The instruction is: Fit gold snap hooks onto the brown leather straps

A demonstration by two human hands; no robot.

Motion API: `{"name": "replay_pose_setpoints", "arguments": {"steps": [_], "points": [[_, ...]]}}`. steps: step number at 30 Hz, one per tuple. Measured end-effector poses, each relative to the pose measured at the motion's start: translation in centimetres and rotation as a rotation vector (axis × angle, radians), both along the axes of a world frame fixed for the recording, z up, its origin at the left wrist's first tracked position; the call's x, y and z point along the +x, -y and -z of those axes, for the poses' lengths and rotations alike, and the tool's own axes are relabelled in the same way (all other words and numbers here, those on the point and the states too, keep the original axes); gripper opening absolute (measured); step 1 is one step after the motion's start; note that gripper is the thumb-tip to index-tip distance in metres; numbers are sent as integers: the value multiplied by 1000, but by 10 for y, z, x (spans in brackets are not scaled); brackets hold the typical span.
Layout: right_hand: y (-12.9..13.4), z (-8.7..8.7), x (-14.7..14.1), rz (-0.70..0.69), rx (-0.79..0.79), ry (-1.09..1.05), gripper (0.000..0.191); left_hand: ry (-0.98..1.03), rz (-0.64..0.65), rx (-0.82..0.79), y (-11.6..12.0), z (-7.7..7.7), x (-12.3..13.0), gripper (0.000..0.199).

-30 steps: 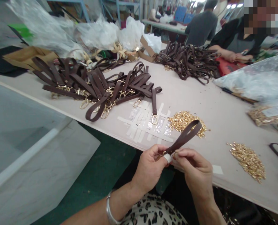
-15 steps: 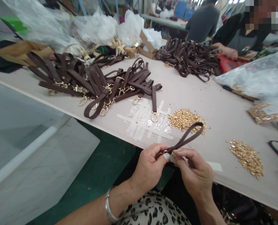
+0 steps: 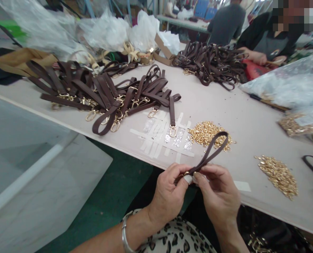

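A dark brown looped strap point(image 3: 211, 151) is held between both hands at the table's front edge, its loop standing up to the right. My left hand point(image 3: 169, 193) pinches the strap's lower end, where a bit of gold metal shows; something white is at the thumb tip. My right hand point(image 3: 219, 193) closes thumb and fingers on the strap close beside it. Just beyond the loop lies a pile of small gold pieces point(image 3: 206, 133). A second gold pile point(image 3: 279, 177) is farther right. Brown straps with gold clasps point(image 3: 103, 91) are heaped at the left.
Another strap heap point(image 3: 211, 63) lies at the back. Clear plastic bags point(image 3: 290, 84) are at the right, more along the back left beside brown paper point(image 3: 24, 59). White tape strips point(image 3: 156, 137) mark the table point(image 3: 240, 116). A person point(image 3: 267, 45) works across it.
The strap's loop stands slightly more upright. My right fingers have shifted, the forefinger now lying behind the strap and the thumb nearer its end. The view has moved slightly.
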State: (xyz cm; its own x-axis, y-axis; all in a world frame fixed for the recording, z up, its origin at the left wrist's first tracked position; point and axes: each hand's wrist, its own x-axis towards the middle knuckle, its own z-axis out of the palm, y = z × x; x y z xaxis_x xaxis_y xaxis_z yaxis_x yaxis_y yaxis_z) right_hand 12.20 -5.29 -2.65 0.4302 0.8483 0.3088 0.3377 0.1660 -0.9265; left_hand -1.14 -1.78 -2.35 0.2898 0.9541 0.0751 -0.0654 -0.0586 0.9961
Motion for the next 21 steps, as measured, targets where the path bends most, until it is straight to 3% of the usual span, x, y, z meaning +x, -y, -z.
{"name": "replay_pose_setpoints", "arguments": {"steps": [5,8,11,15,18,21], "points": [[-6,-6,0,-75,-96,-386,45,-47,89,18,-5,-2,-4,17],[-1,-6,3,-88,-123,-407,54,-14,197,-136,-7,-3,-3,15],[11,0,6,-37,-103,-340,50,-16,213,-221,-6,-6,-2,19],[23,14,11,29,-56,-343,30,-235,210,-51,-5,-12,-3,19],[27,16,9,-87,-53,-436,26,-340,224,141,-3,-14,-2,16],[29,12,-2,-196,-83,-539,34,-375,209,213,-1,-6,-1,13]]}}
